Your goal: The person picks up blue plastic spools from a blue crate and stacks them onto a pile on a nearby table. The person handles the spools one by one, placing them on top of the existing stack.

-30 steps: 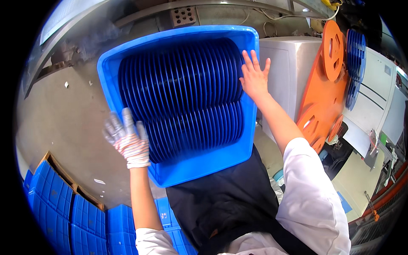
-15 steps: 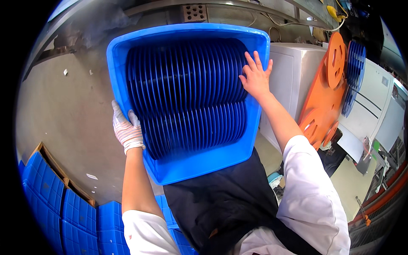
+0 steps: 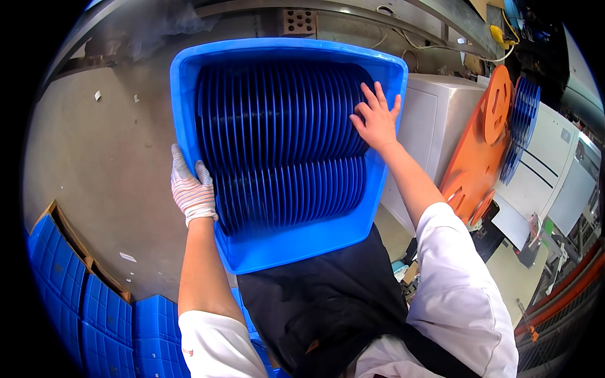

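A blue plastic bin is held tilted in front of me. Inside, two rows of dark blue round discs, perhaps reels, stand on edge packed side by side. My left hand, in a striped white glove, grips the bin's left wall, thumb toward the inside and fingers outside. My bare right hand lies at the right end of the far row with its fingers spread. Its fingertips seem to touch the last disc, and the heel of the hand is by the bin's right wall.
Stacked blue bins stand at lower left beside a wooden pallet. To the right are a white cabinet and an orange panel with round parts, with more blue discs behind it. A perforated brick lies at the far side.
The bin has shifted slightly right in the view, my left hand with it. My right hand's fingers have bent a little and moved slightly left over the end disc.
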Demonstrator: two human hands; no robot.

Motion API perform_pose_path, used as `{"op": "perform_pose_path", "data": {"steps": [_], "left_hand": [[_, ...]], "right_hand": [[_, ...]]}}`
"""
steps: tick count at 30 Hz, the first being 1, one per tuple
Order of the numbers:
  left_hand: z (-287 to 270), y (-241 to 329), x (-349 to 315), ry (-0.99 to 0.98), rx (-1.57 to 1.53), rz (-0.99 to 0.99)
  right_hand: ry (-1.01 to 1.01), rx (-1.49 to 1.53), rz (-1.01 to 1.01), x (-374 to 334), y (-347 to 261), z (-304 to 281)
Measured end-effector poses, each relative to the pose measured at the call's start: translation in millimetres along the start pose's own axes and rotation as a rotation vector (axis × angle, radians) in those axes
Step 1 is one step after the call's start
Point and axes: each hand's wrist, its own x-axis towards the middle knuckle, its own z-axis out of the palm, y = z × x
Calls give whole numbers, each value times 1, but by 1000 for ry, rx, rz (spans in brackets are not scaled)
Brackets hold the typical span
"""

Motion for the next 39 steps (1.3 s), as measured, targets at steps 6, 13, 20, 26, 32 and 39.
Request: {"op": "perform_pose_path", "data": {"steps": [6,13,20,26,32,39], "left_hand": [[-1,2,1,-17,-34,-25],[0,-3,1,-17,-34,-13],[-4,1,2,-42,-52,-30],[0,-2,1,-5,-45,3],[-1,0,2,-26,-45,-21],[0,-1,1,-17,-18,-17]], "right_hand": [[-18,-69,-56,8,-15,1],[52,-9,-129,6,-14,10],[-8,89,-19,12,-30,7],[82,153,-210,16,-33,13],[57,132,-120,17,-34,18],[81,223,-110,22,-53,18]]}}
